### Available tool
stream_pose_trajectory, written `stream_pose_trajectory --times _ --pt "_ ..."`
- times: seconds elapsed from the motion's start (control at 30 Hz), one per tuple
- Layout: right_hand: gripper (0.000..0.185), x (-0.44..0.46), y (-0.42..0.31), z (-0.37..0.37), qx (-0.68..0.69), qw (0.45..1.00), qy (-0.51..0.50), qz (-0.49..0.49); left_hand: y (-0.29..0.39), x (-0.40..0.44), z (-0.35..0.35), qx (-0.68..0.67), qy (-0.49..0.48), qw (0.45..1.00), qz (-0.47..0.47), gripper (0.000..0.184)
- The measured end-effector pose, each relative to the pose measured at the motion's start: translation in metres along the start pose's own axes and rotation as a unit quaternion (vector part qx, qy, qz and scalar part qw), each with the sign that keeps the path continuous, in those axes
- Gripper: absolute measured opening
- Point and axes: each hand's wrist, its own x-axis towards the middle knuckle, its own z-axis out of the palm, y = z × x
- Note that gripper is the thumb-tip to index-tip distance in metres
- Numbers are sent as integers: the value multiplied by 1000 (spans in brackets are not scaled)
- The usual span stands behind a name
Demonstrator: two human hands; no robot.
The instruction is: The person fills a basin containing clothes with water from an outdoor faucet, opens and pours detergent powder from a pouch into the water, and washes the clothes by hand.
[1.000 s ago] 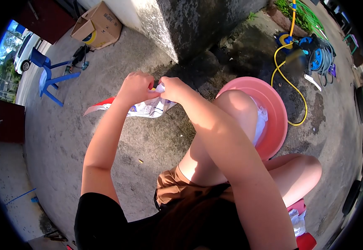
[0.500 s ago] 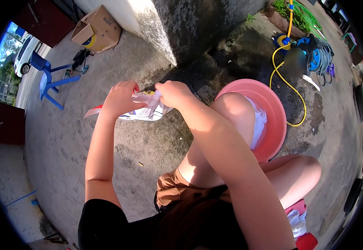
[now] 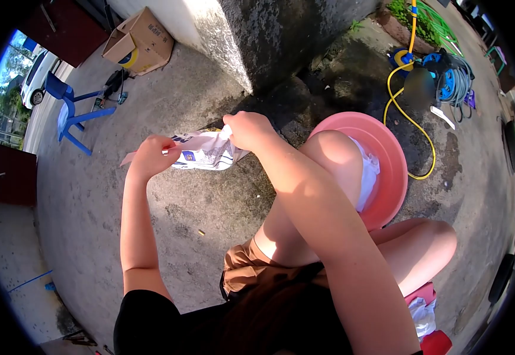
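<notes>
A white printed plastic bag [image 3: 207, 155], with dark lettering, a small blue mark and a reddish strip at its left end, is stretched between my hands above the concrete. My left hand [image 3: 153, 158] pinches its upper edge at the left. At the opposite end, the fingers of my right hand [image 3: 250, 130] are closed on a bunched whitish part of the bag. The bag's contents, if any, are hidden. Beyond my raised knee stands a pink basin [image 3: 390, 171] with white cloth [image 3: 366, 177] in it, partly covered by my leg.
A wall corner [image 3: 240, 53] juts out ahead over dark, wet ground. At the left are a blue chair [image 3: 68, 115] and a cardboard box [image 3: 148, 44]. A yellow hose [image 3: 420, 130] curves past the basin near a blue reel [image 3: 447, 86]. White cloth [image 3: 423, 316] lies behind my leg.
My left hand has slid left and slightly down along the bag, and its fingers have closed into a pinch. The bag's printed side shows more. My right hand keeps its hold nearly in place.
</notes>
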Motion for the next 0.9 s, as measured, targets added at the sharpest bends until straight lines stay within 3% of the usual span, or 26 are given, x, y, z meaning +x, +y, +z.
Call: stream_pose_trajectory --times 0.07,0.3,0.43,0.57,0.63,0.67,0.9 --pt "30 -1 -1 -2 -8 1000 -13 3 4 5 2 1 -25 999 -43 37" --pt "20 7 5 -16 -54 998 24 36 14 66 6 136 171 975 25 52" --pt "13 0 0 -32 -6 976 123 182 31 114 7 172 214 959 74 53" --pt "11 -41 -6 -94 34 974 209 79 43 144 11 186 208 953 119 51" --pt "21 -60 20 -111 46 939 340 23 50 149 12 177 195 955 134 50" --pt "22 -69 34 -128 59 947 312 53 54 150 15 173 186 957 137 50" --pt "17 -75 141 -131 70 947 314 3 95 180 46 101 202 945 235 45"
